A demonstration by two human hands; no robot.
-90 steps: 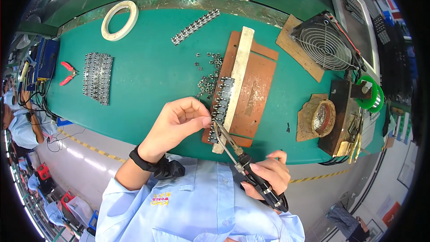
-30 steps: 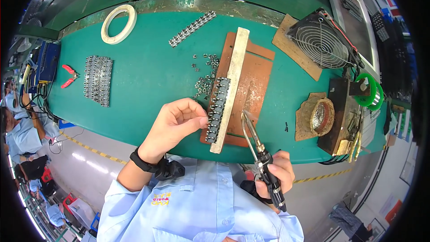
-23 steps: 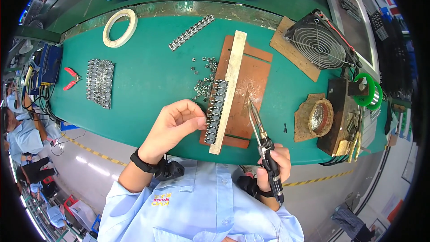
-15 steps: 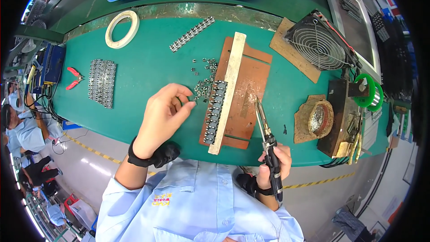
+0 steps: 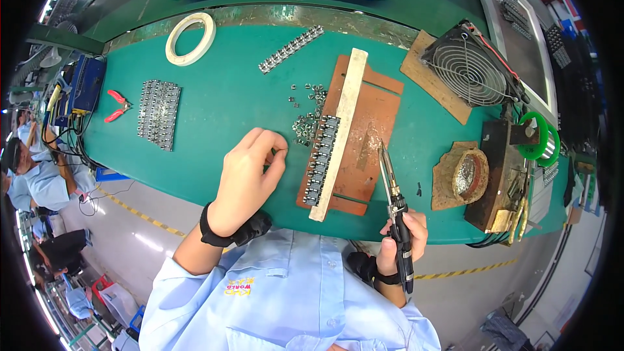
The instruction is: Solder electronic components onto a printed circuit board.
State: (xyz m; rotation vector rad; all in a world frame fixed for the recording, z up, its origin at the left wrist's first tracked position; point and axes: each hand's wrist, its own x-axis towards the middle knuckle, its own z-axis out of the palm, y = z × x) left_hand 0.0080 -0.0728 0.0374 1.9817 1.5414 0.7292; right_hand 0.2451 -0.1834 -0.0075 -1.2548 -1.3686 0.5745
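Observation:
My left hand (image 5: 252,164) is over the green mat with thumb and forefinger curled together. Whatever they pinch, if anything, is too small to make out. Just right of those fingertips lies a loose pile of tiny metal parts (image 5: 304,129). My right hand (image 5: 416,237) is wrapped round the black handle of a soldering iron (image 5: 394,203). Its tip points up and left over a brown board (image 5: 372,123). Across that board lies a pale bar (image 5: 351,91), tilted in view. A row of small black and silver components (image 5: 320,166) lines the bar's left edge.
Left on the mat are red-handled cutters (image 5: 117,106), a block of component strips (image 5: 158,114) and a tape roll (image 5: 170,42). Another strip (image 5: 291,49) lies farther back. To the right stand a fan (image 5: 469,68), a solder-stained dish (image 5: 469,177) and a green solder spool (image 5: 534,136).
My left hand has drawn slightly leftward from the pile, its thumb and forefinger nearer each other. The whole view has shifted a little. My right hand keeps its hold on the soldering iron.

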